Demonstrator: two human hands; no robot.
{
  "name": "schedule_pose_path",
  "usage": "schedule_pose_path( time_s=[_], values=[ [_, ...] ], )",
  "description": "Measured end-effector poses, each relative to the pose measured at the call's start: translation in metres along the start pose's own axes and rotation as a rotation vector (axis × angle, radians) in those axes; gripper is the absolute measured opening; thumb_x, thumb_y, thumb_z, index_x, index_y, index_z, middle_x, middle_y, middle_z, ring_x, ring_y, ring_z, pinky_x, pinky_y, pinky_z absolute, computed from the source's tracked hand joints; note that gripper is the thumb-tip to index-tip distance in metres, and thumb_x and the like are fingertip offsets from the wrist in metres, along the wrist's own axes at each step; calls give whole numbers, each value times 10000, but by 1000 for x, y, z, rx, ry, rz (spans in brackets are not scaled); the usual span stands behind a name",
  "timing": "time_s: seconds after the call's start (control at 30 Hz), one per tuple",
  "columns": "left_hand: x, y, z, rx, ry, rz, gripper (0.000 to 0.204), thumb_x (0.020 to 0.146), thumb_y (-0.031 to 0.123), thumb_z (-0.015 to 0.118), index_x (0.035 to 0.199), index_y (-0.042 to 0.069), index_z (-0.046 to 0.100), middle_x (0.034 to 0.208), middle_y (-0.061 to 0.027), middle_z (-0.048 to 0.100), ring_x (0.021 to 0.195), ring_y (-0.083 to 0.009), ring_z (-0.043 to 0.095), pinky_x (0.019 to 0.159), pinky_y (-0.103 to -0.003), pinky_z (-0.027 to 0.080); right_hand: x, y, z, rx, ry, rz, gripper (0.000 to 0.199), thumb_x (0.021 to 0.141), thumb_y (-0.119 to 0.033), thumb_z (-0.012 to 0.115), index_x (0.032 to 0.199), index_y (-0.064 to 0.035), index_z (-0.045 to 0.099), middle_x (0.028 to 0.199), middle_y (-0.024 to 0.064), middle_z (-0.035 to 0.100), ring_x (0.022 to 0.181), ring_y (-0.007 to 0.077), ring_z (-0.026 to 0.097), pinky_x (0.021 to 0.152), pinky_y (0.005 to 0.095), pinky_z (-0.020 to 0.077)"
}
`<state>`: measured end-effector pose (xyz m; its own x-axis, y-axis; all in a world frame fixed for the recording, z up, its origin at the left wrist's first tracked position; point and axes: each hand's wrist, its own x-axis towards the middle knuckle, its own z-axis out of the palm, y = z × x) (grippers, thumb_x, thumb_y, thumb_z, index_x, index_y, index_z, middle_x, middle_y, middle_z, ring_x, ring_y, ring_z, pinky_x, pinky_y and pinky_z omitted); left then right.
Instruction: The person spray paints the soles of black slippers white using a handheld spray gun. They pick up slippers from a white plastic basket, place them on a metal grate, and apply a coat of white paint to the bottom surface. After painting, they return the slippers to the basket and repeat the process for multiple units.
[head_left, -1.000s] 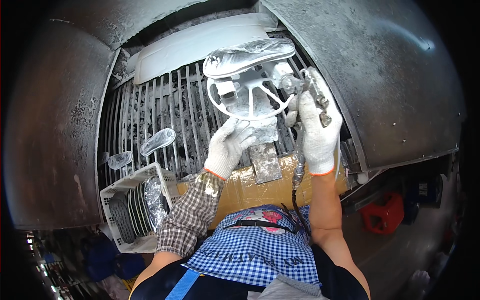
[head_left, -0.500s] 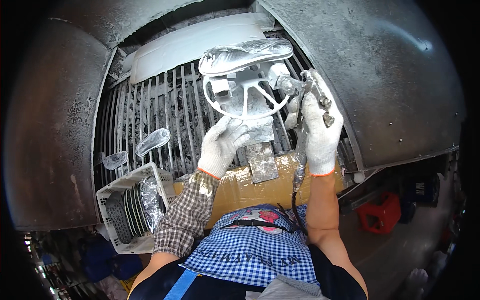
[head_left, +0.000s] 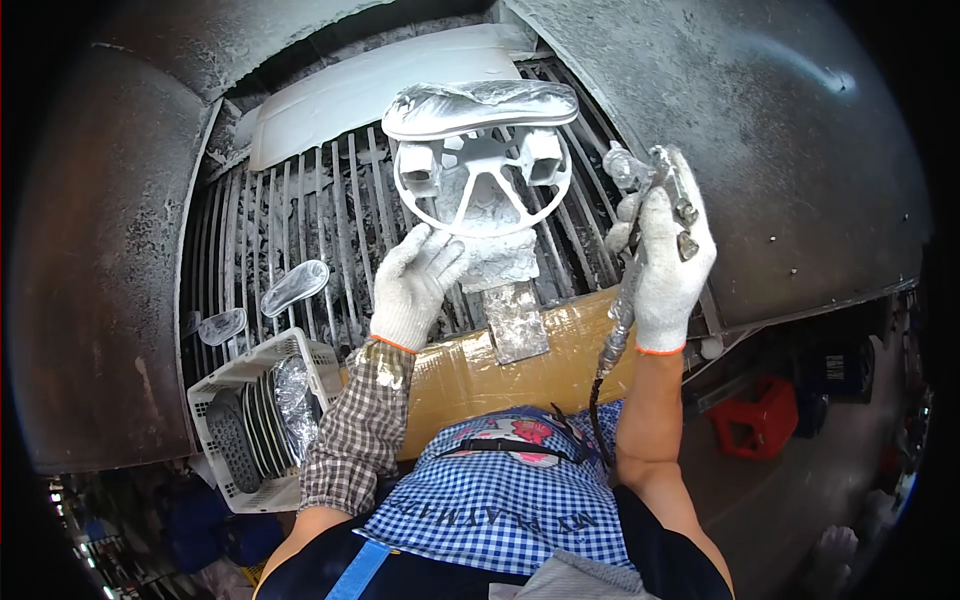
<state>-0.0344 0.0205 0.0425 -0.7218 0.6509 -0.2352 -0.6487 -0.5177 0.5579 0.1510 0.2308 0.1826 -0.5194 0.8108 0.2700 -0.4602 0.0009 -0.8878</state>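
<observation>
A white-dusted turntable [head_left: 484,166] shaped like a spoked wheel stands at the centre. On top of it lies a shoe sole [head_left: 480,112] coated in white and grey. My left hand [head_left: 412,285], in a white knit glove, is at the lower left of the wheel's rim with its fingers stretched out; whether they touch the rim is hard to tell. To the right of the wheel, my gloved right hand [head_left: 672,255] is wrapped round a spray gun [head_left: 628,168], its nozzle end pointing up and left. A hose [head_left: 597,390] runs down from the gun.
Sooty metal walls [head_left: 740,200] enclose a slatted grate [head_left: 335,225]. At the left, a white plastic basket [head_left: 335,375] holds several soles; two wrapped soles [head_left: 295,288] lie on the grate above it. A pale board [head_left: 380,90] is behind. Tape-covered cardboard [head_left: 440,400] lines the front edge.
My right hand has moved the spray gun rightward, away from the wheel. The wheel's spokes have turned slightly. My left hand has shifted a little left.
</observation>
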Motion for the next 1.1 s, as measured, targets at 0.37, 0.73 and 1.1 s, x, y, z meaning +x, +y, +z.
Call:
schedule_pose_path(
  time_s=[0.37, 0.73, 1.1],
  values=[
    [7, 6, -7, -47, -13, 33, 363, 999, 206, 624, 1289, -8, 581, 1307, -240, 664, 1163, -393, 684, 991, -538, 586, -24, -24, -8, -58, 18, 6, 519, 1097, -131, 598, 1567, 40, 456, 987, 59, 683, 757, 72, 608, 654, 226, 531],
    [-2, -34, 34, -117, -74, -98, 493, 1002, 173, 608, 1423, -63, 510, 1341, -260, 644, 1185, -415, 678, 1010, -580, 585, -36, -39, -15, -41, -48, 28, 510, 1081, -73, 575, 1563, 48, 464, 1047, 88, 698, 804, 77, 631, 674, 233, 540],
    [3, -10, 5, -65, -30, -32, 526, 977, 191, 620, 1428, -66, 531, 1380, -267, 643, 1220, -418, 669, 1035, -563, 572, -45, -39, -26, -10, -139, 41, 530, 1081, -100, 580, 1559, 82, 444, 1032, 93, 698, 802, 94, 633, 718, 244, 544]
  ],
)
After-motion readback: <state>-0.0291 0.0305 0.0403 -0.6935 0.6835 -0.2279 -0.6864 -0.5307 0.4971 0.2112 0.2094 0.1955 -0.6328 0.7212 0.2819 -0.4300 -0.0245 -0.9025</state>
